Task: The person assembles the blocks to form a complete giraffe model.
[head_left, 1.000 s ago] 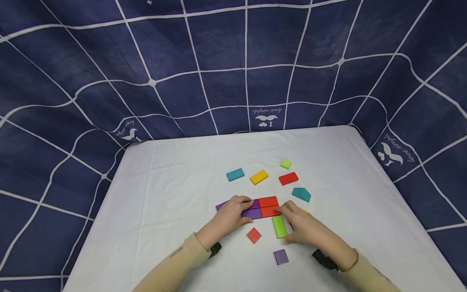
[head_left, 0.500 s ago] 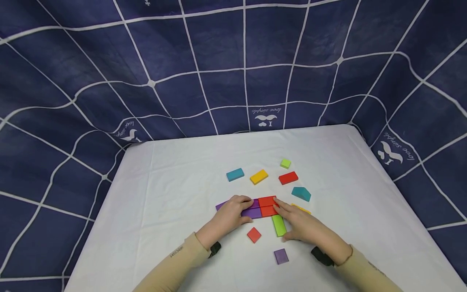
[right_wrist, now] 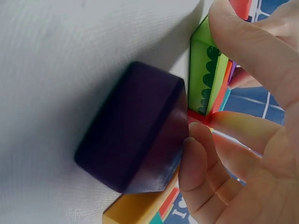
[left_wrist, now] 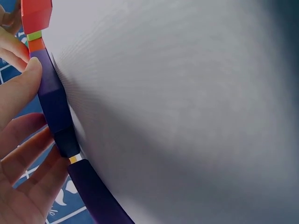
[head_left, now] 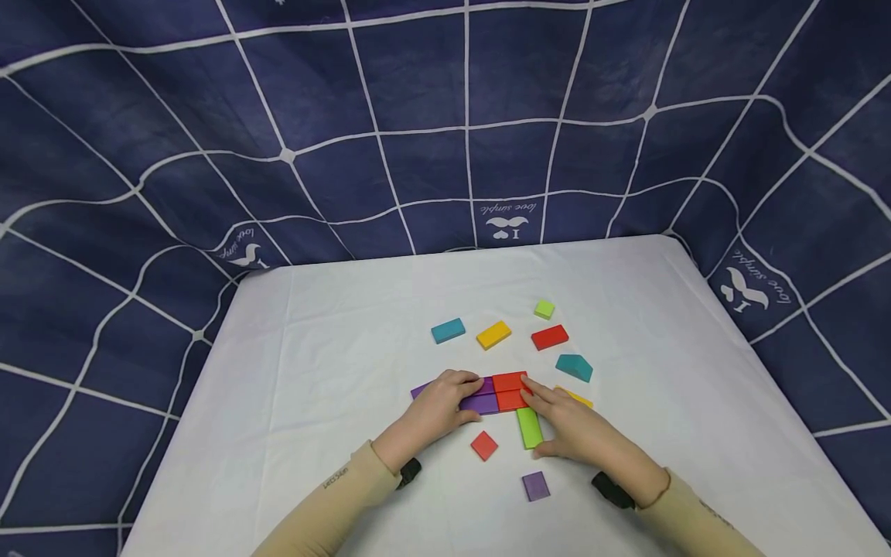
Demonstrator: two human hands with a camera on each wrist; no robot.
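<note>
A flat row of purple blocks [head_left: 480, 404] joins two red blocks [head_left: 511, 381] at its right end. My left hand [head_left: 437, 404] lies over the purple part, thumb on the near side and fingers behind; the left wrist view shows the thumb against the purple block [left_wrist: 51, 93]. A green block [head_left: 529, 430] stretches from the red end toward me. With its thumb on the green block's near end, my right hand [head_left: 576, 424] has its index finger where green meets red. Under the right palm is a dark purple block [right_wrist: 133, 126], hidden in the head view.
Nearer me lie a red square [head_left: 484, 445] and a purple square [head_left: 536, 486]. Behind the row are a blue block [head_left: 448, 331], a yellow block [head_left: 493, 335], a red block [head_left: 550, 337], a small green block [head_left: 544, 309] and a teal trapezoid [head_left: 574, 367]. Another yellow block [head_left: 578, 398] shows beyond the right hand.
My right fingers have spread farther along the red blocks' right end. Its thumb has moved slightly left, shifting the green block a little left. The left hand stays in place.
</note>
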